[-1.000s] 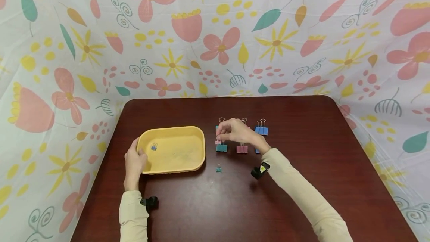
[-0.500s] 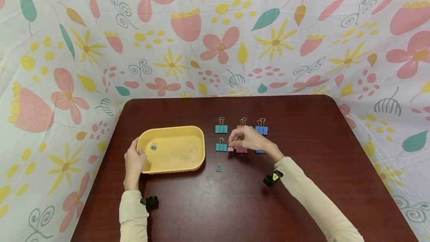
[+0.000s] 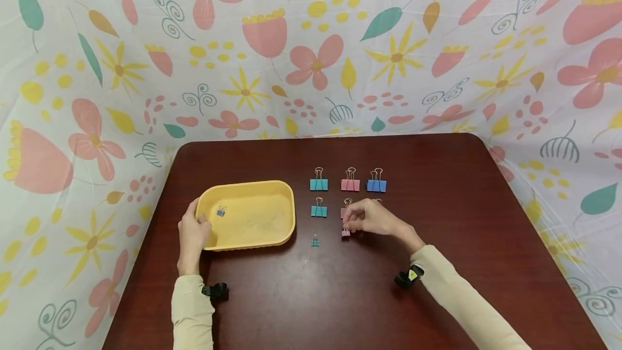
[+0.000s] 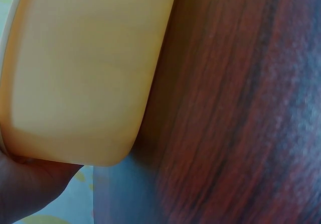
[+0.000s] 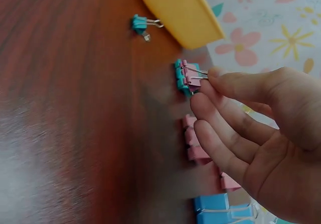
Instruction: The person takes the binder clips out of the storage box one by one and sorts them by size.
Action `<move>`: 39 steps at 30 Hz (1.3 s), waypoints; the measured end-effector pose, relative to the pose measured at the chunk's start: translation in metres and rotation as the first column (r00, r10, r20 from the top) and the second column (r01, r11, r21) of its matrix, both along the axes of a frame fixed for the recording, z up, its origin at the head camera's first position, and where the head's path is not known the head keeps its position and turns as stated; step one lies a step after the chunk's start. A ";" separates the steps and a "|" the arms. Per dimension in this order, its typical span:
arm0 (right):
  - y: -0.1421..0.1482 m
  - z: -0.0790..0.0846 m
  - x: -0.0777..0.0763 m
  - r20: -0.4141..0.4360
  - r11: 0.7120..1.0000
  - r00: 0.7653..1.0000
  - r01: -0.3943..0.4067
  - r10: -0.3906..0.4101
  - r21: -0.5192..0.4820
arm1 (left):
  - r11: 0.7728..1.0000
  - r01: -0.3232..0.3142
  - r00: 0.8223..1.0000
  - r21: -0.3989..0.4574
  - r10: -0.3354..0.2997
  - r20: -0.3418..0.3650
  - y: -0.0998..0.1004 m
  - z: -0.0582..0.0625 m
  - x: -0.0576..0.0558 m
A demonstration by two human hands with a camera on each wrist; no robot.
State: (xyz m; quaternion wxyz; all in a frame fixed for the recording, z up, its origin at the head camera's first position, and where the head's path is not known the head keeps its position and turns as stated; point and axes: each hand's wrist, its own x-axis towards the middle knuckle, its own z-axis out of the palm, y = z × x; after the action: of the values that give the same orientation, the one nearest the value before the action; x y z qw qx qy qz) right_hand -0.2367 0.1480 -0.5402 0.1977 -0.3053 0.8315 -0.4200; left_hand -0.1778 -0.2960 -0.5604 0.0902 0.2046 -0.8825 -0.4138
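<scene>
My left hand (image 3: 193, 236) grips the left end of a yellow plastic tray (image 3: 252, 223), thumb over the rim. Inside the tray lies a small blue binder clip (image 3: 221, 211). My right hand (image 3: 373, 217) pinches a small pink binder clip (image 3: 345, 233) by its wire handle between thumb and fingertips; the right wrist view shows the pink clip (image 5: 192, 77) overlapping a teal one behind. Just beyond the fingers is a medium pink binder clip (image 3: 343, 213), partly covered by the hand. A small teal binder clip (image 3: 315, 241) sits to the left, near the tray.
Along the back stand a large teal clip (image 3: 318, 184), a large pink clip (image 3: 350, 184) and a large blue clip (image 3: 376, 186). A medium teal clip (image 3: 318, 210) is in the row before them. The right hand mostly hides a blue clip, seen in the right wrist view.
My right hand has carried the small pink clip rightward and toward the front, from over the medium teal clip to in front of the medium pink one. The left hand keeps its grip on the tray.
</scene>
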 end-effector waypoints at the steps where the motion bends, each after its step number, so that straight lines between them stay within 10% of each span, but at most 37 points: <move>1: 0.001 -0.002 0.001 0.008 1.000 1.000 0.000 0.000 0.004 | 1.000 -0.001 1.000 -0.001 0.001 -0.001 0.000 0.000 0.000; 19: 0.001 -0.009 0.011 0.000 0.999 1.000 0.009 -0.009 0.037 | 1.000 -0.001 1.000 0.013 0.001 0.004 -0.005 0.002 -0.003; 32: -0.006 0.019 -0.019 -0.163 0.992 0.980 0.108 -0.117 -0.063 | 1.000 0.004 1.000 0.008 -0.004 0.022 -0.004 0.004 -0.003; 39: -0.028 0.035 -0.035 -0.113 0.992 0.990 0.069 -0.081 -0.101 | 1.000 0.017 1.000 -0.005 -0.017 0.017 -0.002 0.002 -0.002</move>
State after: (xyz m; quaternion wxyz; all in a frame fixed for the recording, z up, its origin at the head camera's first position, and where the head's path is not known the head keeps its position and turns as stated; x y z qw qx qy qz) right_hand -0.2719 0.1197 -0.5053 0.1179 -0.3069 0.8312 -0.4483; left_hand -0.1797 -0.2978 -0.5584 0.0796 0.2004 -0.8860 -0.4106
